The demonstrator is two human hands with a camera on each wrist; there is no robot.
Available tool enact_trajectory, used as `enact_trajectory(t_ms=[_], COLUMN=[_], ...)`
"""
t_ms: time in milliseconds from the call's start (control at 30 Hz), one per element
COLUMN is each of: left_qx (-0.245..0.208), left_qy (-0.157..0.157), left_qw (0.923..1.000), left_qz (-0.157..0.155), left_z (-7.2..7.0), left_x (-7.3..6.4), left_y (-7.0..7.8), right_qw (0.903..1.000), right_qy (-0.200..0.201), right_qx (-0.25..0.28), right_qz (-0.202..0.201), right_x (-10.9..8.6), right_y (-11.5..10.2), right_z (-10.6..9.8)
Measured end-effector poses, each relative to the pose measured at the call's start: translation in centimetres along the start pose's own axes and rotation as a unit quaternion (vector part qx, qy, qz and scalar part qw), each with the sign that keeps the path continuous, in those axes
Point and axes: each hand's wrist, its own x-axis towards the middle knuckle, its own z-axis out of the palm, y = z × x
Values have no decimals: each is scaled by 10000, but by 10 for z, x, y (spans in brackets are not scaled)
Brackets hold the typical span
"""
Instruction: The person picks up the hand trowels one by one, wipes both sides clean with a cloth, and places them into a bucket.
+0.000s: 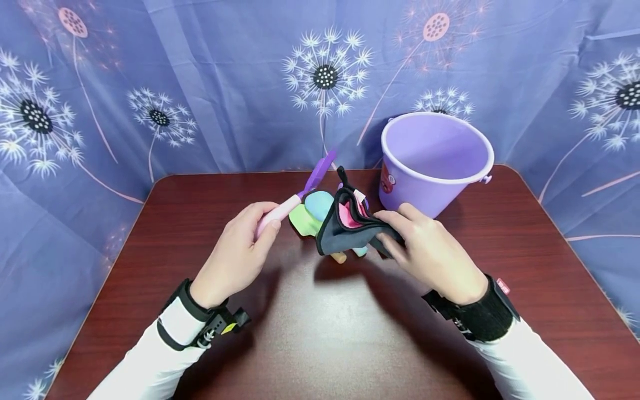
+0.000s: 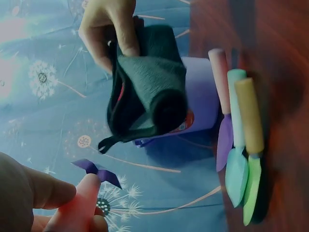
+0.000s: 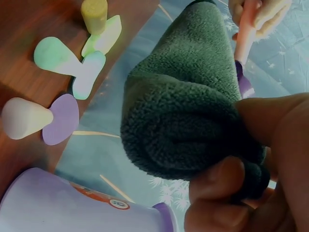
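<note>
My left hand [image 1: 232,253] grips the pink handle of a small toy garden tool [image 1: 286,209], its purple head tilted up and away. In my right hand [image 1: 432,253], a folded grey cloth [image 1: 345,238] with black edging, a hanging loop and a pink inner side is pinched between thumb and fingers. The cloth hangs above the table, partly covering three toy shovels in the head view. The left wrist view shows them side by side: a purple one [image 2: 224,140] with a pale pink handle, a teal one [image 2: 236,179] and a green one [image 2: 252,193] with a tan handle.
A purple bucket [image 1: 425,194] stands upright at the back right of the dark red wooden table [image 1: 200,222], beyond my right hand. Behind the table hangs a blue curtain [image 1: 225,83] with dandelion prints.
</note>
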Motion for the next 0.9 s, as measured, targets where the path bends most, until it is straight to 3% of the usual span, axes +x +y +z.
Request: enact_trajectory(t_ms=[333, 667, 900], left_qx=[669, 1262, 1684], left_qy=[95, -438, -636], left_qw=[9967, 9889, 9771], left_qz=[460, 658, 1138], left_z=[-13, -13, -7], left_x=[36, 89, 126], left_y=[20, 36, 43], right_qw=[9998, 9994, 9991], right_qy=[-145, -298, -370], right_qx=[-105, -161, -200], right_qz=[60, 107, 110], right_x=[-9, -12, -11], right_y=[1, -1, -2], right_z=[1, 3, 6])
